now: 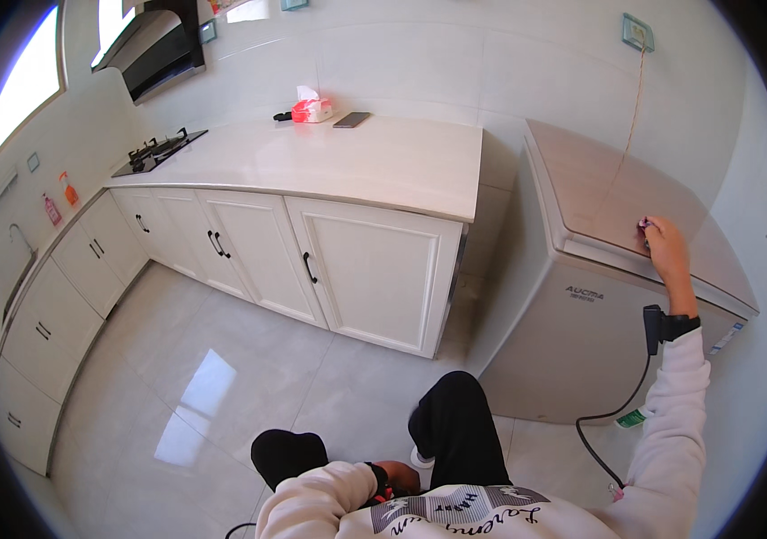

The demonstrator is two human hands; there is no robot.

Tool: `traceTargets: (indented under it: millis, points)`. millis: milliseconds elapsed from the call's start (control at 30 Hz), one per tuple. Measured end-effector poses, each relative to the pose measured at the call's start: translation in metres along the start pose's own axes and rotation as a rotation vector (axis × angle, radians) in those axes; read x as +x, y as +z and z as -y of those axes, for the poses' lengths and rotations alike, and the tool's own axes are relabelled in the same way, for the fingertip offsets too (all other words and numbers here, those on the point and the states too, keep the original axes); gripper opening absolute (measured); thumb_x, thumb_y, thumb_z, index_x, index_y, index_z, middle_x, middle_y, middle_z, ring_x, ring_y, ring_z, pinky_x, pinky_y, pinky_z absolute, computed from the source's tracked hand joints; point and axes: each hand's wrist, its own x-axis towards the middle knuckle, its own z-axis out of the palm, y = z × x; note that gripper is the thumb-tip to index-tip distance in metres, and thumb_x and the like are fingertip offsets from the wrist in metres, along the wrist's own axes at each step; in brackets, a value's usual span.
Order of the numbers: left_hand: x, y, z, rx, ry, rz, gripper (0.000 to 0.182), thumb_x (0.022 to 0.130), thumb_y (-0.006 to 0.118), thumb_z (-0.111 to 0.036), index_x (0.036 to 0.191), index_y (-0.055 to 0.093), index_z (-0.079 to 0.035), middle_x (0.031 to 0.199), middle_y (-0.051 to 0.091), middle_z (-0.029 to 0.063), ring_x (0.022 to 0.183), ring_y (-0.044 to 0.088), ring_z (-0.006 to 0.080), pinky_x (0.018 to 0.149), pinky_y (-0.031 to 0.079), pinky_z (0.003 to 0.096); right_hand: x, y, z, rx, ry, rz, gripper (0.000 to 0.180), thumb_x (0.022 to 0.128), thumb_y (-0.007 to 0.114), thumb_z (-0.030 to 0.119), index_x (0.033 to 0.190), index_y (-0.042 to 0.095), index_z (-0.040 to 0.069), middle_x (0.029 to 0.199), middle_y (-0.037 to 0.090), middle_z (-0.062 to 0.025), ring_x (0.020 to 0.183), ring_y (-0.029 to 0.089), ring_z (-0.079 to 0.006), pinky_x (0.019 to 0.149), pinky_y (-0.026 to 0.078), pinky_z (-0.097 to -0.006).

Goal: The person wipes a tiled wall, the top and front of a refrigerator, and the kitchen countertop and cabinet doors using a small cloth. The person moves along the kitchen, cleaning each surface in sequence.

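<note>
My right hand (668, 250) is at the front edge of the lid of a chest freezer (599, 337), its fingers closed round a small crumpled item (644, 229) with purple and white on it. A black wrist strap with a cabled box is on that wrist. My left hand (402, 476) rests low at my lap, close to the printed front of my sweatshirt. Something red shows beside it, and its fingers are mostly hidden, so its grip cannot be told.
A white countertop (356, 162) bears a tissue pack (311, 110), a smartphone (352, 120) and a gas hob (158, 153). Spray bottles (68, 188) stand by the sink at left. A cord (636, 101) hangs from a wall socket onto the freezer lid. A green-labelled item (631, 418) lies by the freezer's base.
</note>
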Motion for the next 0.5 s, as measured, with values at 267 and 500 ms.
traceTargets:
  millis: [267,500]
  points:
    - [0.013,-0.016,0.027,-0.007,0.263,0.183,0.043,0.090,0.056,-0.033,0.120,0.067,-0.004,0.123,0.068,0.0126,0.106,0.064,0.0264,0.093,0.046,0.0443,0.000,-0.019,-0.031,-0.009,-0.020,-0.007,0.027,0.096,0.049,0.018,0.104,0.065,-0.001,0.097,0.066,-0.0058,0.090,0.059,-0.0148,0.082,0.046,-0.0262]
    - [0.054,-0.047,0.110,0.001,0.388,0.271,0.035,0.092,0.061,-0.029,0.115,0.068,-0.004,0.114,0.070,0.0173,0.103,0.066,0.0307,0.089,0.048,0.0437,-0.014,-0.040,-0.034,-0.036,0.129,-0.023,0.032,0.097,0.045,0.015,0.117,0.062,-0.005,0.113,0.065,-0.0072,0.104,0.058,-0.0151,0.094,0.043,-0.0261]
